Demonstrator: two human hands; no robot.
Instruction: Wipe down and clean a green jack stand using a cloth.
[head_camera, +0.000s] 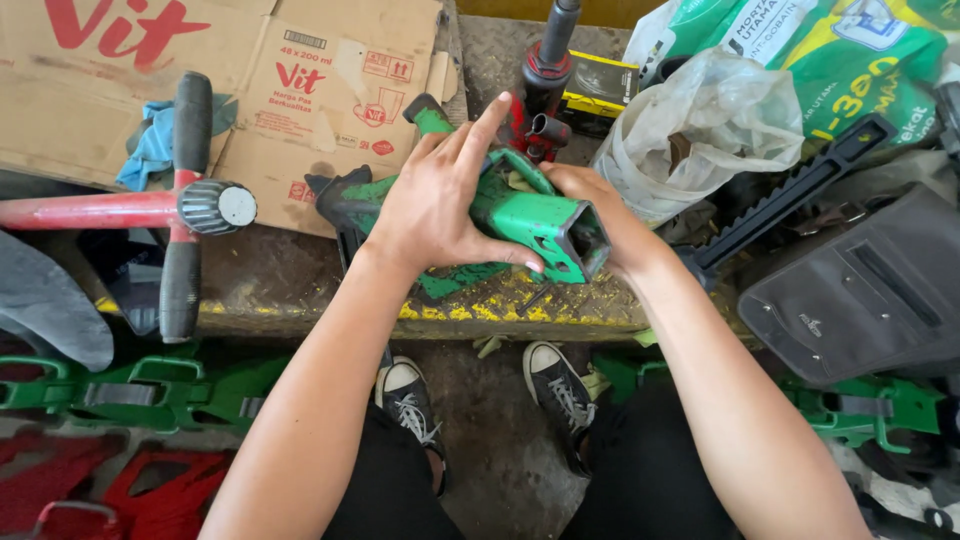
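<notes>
Both hands, left hand (437, 205) and right hand (597, 215), grip a green square-tube metal bracket (530, 215); its hollow 5-o'clock end overhangs the bench (290, 290) and might slip.

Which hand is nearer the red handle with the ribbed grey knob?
Left. The left hand lies on the green metal part, closer to the red handle; the right hand grips that part's far side.

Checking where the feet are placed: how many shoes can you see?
2. One black-and-white shoe on the floor below the left forearm, the other shoe beside it below the right forearm, both under the workbench edge. None seems hidden.
</notes>
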